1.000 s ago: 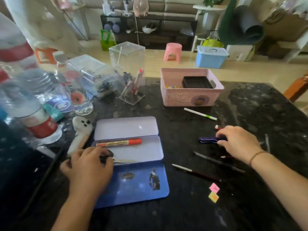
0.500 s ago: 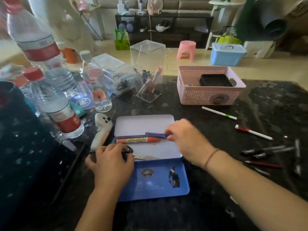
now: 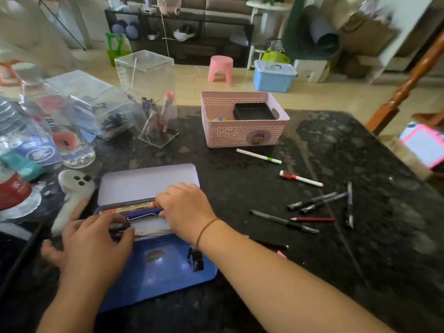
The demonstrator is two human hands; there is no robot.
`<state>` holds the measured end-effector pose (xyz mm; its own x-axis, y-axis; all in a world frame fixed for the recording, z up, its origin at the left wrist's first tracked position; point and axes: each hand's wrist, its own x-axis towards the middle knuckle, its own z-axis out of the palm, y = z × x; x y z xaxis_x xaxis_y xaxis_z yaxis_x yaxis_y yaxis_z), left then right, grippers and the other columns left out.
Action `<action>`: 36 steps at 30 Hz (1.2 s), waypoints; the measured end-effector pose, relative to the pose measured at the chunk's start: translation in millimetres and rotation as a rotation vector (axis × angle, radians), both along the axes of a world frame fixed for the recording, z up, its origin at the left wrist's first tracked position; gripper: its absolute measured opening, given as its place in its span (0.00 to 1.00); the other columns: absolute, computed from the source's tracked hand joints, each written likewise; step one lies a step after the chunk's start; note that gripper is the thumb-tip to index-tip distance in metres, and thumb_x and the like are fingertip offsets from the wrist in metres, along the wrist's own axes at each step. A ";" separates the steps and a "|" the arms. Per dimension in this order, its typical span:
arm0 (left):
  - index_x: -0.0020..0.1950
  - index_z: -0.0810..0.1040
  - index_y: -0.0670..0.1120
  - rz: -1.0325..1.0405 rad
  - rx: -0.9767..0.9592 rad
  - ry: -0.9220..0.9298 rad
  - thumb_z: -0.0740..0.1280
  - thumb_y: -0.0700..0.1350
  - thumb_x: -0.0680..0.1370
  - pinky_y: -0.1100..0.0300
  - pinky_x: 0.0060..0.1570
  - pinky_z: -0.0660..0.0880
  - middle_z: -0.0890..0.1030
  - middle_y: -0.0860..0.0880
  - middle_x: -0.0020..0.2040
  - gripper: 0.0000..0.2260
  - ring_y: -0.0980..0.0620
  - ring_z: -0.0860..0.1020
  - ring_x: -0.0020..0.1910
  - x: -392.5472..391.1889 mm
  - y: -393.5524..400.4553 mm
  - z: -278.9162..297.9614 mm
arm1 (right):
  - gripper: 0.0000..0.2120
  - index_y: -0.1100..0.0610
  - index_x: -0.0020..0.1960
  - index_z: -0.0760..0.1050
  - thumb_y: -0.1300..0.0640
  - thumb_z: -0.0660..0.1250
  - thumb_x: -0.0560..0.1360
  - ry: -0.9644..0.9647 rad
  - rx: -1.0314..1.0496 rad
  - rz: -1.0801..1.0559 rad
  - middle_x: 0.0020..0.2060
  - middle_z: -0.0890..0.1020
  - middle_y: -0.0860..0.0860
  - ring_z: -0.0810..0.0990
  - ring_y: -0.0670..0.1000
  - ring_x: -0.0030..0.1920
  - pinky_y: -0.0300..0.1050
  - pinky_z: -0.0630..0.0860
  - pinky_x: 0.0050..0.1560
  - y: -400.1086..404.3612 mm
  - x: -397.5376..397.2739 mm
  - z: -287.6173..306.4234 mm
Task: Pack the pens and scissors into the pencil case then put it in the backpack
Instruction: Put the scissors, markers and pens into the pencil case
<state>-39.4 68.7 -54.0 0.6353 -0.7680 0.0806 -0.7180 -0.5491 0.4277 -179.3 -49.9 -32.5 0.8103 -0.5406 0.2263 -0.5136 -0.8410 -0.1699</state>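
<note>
The blue tin pencil case point(image 3: 156, 267) lies open near the table's front, its pale lid point(image 3: 149, 181) folded back. Inside are an orange marker point(image 3: 127, 209), a dark blue pen point(image 3: 144, 213) and scissors point(image 3: 149, 230). My left hand point(image 3: 93, 246) covers and grips the dark scissor handles at the case's left end. My right hand point(image 3: 185, 207) pinches the right end of the blue pen, which lies beside the marker. Loose on the table to the right are a white-green pen point(image 3: 258, 156), a white-red pen point(image 3: 301, 179), black pens point(image 3: 314, 200) and a red pencil point(image 3: 312, 219).
A pink basket point(image 3: 245, 135) stands behind the case. A clear acrylic box point(image 3: 149, 97) and water bottles point(image 3: 60, 131) crowd the back left. A white ghost-shaped toy point(image 3: 74, 188) lies left of the case. A dark object point(image 3: 14, 255) sits at the left edge.
My right hand picked up the blue pen from the right side of the table and carried it left into the case beside the orange marker. My left hand stayed on the scissors.
</note>
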 end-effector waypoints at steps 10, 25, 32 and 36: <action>0.61 0.76 0.59 -0.262 -0.040 -0.084 0.52 0.73 0.71 0.31 0.65 0.61 0.79 0.52 0.62 0.29 0.41 0.63 0.67 -25.3 -5.8 5.1 | 0.03 0.50 0.42 0.80 0.55 0.69 0.70 -0.027 0.053 -0.444 0.40 0.83 0.49 0.78 0.56 0.46 0.52 0.76 0.48 -55.5 -227.7 26.8; 0.53 0.83 0.57 -0.198 -0.007 -0.129 0.50 0.70 0.72 0.35 0.68 0.51 0.79 0.54 0.59 0.29 0.45 0.68 0.64 -41.9 -12.7 8.6 | 0.12 0.47 0.56 0.78 0.47 0.66 0.74 0.171 0.116 -0.739 0.52 0.79 0.48 0.74 0.54 0.57 0.51 0.75 0.50 -136.8 -275.4 7.8; 0.61 0.78 0.57 -0.153 -0.020 -0.097 0.54 0.62 0.73 0.39 0.67 0.54 0.77 0.54 0.63 0.23 0.47 0.68 0.65 -30.7 -4.4 11.3 | 0.04 0.47 0.44 0.81 0.50 0.67 0.73 0.163 0.068 -0.841 0.41 0.81 0.51 0.77 0.56 0.46 0.49 0.76 0.42 -139.9 -234.4 12.6; 0.60 0.79 0.49 -0.009 -0.108 -0.025 0.66 0.42 0.72 0.41 0.66 0.58 0.80 0.46 0.59 0.16 0.42 0.73 0.62 -26.2 -3.0 15.3 | 0.03 0.51 0.44 0.82 0.53 0.71 0.71 -0.197 0.050 -0.441 0.39 0.82 0.52 0.77 0.58 0.43 0.50 0.74 0.41 -79.8 -162.7 41.1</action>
<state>-65.6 65.7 -38.6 0.6253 -0.7595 0.1792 -0.7340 -0.4944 0.4656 -342.0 -129.7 8.6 0.4455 -0.8369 0.3180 -0.7733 -0.5387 -0.3344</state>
